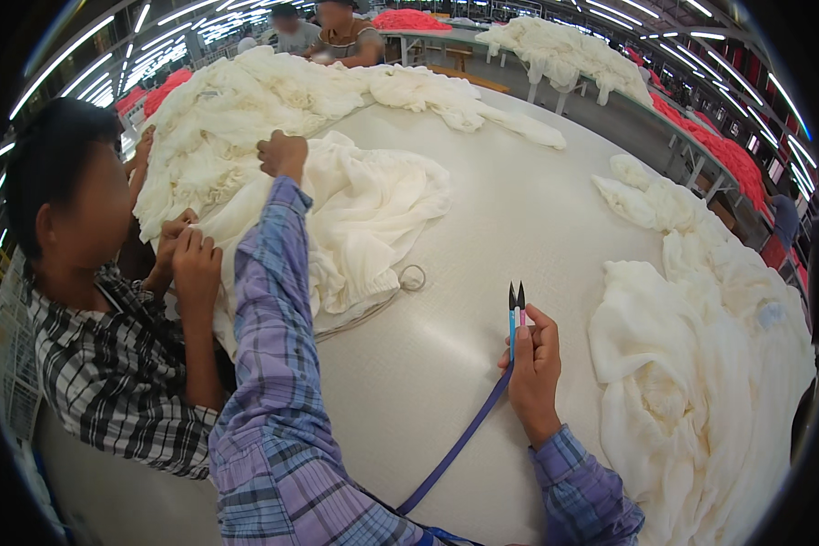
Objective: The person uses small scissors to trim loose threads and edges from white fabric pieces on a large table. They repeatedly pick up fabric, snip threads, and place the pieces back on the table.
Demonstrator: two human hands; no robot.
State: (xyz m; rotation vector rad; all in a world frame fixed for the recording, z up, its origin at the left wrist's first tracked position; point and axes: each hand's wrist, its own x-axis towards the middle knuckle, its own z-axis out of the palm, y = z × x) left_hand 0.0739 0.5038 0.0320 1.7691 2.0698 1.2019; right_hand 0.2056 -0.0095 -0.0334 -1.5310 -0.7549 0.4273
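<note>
My right hand [532,369] is closed round a pair of thread snips [517,305], whose black blades point away from me above blue and pink handles. A blue ribbon [464,439] runs from the snips down towards my body. My left arm is stretched far forward across the table. At its end my left hand [284,155] has its fingers curled in at the edge of a cream garment [364,196], apparently gripping the cloth; the fingertips are partly hidden. The garment lies bunched on the table, with a thin cord [411,278] looped beside its near edge.
At my left a co-worker in a checked shirt [123,364] pinches cream cloth close to my forearm. A large cream heap [237,96] covers the far left. Another cream pile [692,391] lies along the right of the pale table [409,391]. Red cloth [719,155] lies on tables beyond.
</note>
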